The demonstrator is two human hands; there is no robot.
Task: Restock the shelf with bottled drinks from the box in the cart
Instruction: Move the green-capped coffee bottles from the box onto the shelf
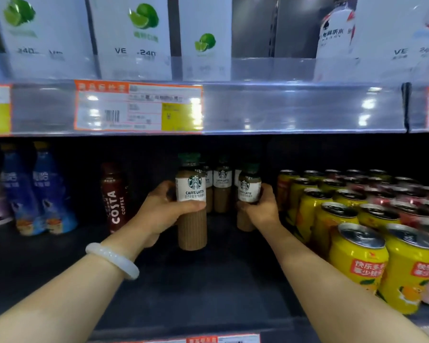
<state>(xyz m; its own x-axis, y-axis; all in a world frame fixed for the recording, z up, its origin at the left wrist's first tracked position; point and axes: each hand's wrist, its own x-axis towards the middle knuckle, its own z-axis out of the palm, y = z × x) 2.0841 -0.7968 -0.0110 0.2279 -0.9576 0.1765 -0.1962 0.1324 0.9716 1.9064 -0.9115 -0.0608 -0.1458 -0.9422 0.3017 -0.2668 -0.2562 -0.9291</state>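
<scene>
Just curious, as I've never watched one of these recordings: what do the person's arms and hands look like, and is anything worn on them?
Both forearms are bare, with no sleeves in view and no gloves on either the left hand or the right hand. The only thing worn is a smooth, pale, milky-white bangle round the left wrist. No rings, watch or markings show on either hand.

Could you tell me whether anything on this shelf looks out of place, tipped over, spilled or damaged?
Nothing stands out. The left hand and right hand each hold an upright latte bottle, the other in front of the standing row. The Costa bottle and yellow cans stand upright; no spill shows.
</scene>
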